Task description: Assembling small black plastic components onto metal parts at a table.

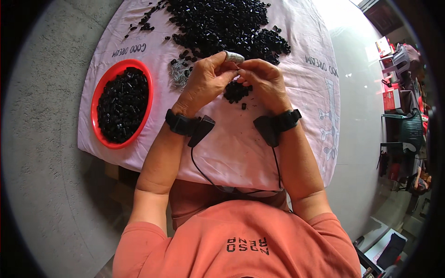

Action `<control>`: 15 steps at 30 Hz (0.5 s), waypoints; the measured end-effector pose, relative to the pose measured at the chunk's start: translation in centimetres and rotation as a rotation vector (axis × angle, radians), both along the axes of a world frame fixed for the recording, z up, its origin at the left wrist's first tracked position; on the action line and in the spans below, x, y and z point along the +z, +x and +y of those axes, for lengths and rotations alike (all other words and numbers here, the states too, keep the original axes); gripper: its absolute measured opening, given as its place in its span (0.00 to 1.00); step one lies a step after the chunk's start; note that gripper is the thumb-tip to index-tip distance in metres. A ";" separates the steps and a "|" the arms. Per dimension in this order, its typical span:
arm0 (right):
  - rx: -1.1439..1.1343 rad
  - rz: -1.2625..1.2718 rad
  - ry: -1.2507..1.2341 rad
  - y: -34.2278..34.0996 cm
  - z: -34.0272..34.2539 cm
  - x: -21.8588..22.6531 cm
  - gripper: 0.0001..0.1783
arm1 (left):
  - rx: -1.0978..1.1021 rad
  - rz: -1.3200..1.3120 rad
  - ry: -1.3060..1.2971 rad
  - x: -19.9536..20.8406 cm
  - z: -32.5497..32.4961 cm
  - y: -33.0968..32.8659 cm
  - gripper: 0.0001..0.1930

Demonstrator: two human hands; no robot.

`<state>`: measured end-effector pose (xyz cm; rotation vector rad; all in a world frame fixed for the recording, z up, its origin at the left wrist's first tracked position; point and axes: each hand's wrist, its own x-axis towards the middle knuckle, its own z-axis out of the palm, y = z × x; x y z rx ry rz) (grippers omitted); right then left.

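While both forearms come up from the lower edge of the frame, the left hand (pixel 204 78) and the right hand (pixel 262 81) meet just above the middle of the picture, fingertips pressed together. The left hand is pinched around a small grey piece (pixel 234 57) that sticks up above its thumb; the right hand is curled with its fingertips closed against the same spot, but what it grips there is too small to tell. Each wrist carries a black band with a small black box and a thin cable running down toward the orange shirt.

Directly under the hands lies a small heap of black parts (pixel 235 91) on the pale pink cloth (pixel 232 148) that covers the counter. A much larger pile of black parts (pixel 222 23) spreads across the top centre of the frame. Just left of the left hand sits a cluster of small grey metal pieces (pixel 178 72). At the left of the frame, a red bowl (pixel 98 92) holds more black parts, resting on the cloth near its edge.
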<state>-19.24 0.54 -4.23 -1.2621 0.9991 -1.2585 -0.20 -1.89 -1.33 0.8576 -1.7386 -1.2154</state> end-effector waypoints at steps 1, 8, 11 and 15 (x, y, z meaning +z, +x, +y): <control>0.002 -0.007 -0.010 -0.2 -0.3 -0.3 0.10 | 0.015 -0.002 0.012 0.1 -0.1 -0.2 0.11; -0.207 -0.349 0.038 -1.4 -1.0 -0.5 0.08 | 0.207 -0.090 -0.074 -1.1 -1.5 0.8 0.07; -0.356 -0.339 0.041 -1.3 -1.2 -0.6 0.09 | 0.202 -0.204 -0.079 -0.7 -0.7 0.9 0.06; -0.330 -0.255 -0.026 -1.0 -1.3 -1.2 0.08 | 0.139 -0.146 -0.041 -1.3 -0.7 0.5 0.07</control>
